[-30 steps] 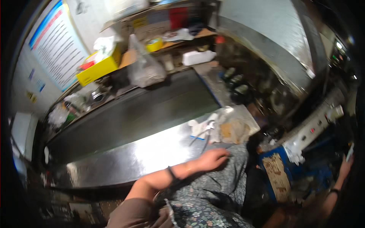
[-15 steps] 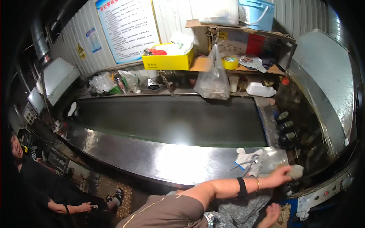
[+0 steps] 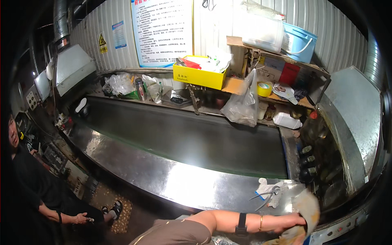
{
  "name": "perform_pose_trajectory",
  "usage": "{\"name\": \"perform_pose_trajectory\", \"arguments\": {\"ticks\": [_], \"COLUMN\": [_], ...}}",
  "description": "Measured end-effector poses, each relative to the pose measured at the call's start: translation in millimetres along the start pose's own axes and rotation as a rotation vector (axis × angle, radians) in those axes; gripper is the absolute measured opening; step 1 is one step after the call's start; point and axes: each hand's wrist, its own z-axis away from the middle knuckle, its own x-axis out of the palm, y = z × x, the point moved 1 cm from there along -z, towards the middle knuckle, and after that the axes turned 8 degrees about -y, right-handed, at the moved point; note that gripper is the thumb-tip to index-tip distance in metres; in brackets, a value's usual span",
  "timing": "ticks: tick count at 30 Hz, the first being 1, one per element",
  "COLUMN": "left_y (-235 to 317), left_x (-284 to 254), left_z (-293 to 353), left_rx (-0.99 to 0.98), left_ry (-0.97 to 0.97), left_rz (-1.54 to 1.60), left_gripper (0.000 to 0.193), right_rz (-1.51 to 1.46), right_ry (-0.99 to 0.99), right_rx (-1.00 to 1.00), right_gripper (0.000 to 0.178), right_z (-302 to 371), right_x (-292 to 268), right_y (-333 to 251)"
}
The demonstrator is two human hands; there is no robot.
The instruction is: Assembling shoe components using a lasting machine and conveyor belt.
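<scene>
My left hand [image 3: 290,221], at the end of a bare arm with a dark wristband and a gold bracelet, is closed on a limp, stained beige cloth [image 3: 309,210]. The cloth hangs over the right end of the metal ledge, with its lower part folded beneath the hand. What seems to be my right hand [image 3: 300,238] shows only in part under the cloth, its fingers mostly hidden. On the ledge close by lie a white glove [image 3: 266,188] with a blue edge and a grey tong-like tool [image 3: 270,197].
A dark conveyor belt [image 3: 183,136] runs behind the shiny metal ledge [image 3: 171,175], carrying a white sole-shaped piece [image 3: 81,105] at its far left. Black rounded forms [image 3: 307,174] stand by a metal hood [image 3: 355,114] on the right. Another person [image 3: 45,192] sits at the left.
My left hand has drawn down and slightly left with the cloth, which now hangs spread out. My right hand, bare and apart before, is now mostly behind the cloth. The view has shifted.
</scene>
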Motion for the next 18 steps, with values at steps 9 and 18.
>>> {"name": "perform_pose_trajectory", "arguments": {"ticks": [9, 18], "left_y": [-38, -12], "left_x": [-5, 9], "left_z": [4, 25], "left_rx": [0.280, 0.416], "left_ry": [0.146, 0.125], "left_rz": [-0.497, 0.009], "left_gripper": [0.045, 0.036], "right_rz": [-0.323, -1.262], "right_ry": [0.134, 0.383], "right_rx": [0.445, 0.507], "right_gripper": [0.036, 0.044], "right_z": [52, 32], "right_x": [-23, 7], "right_y": [36, 33]}}
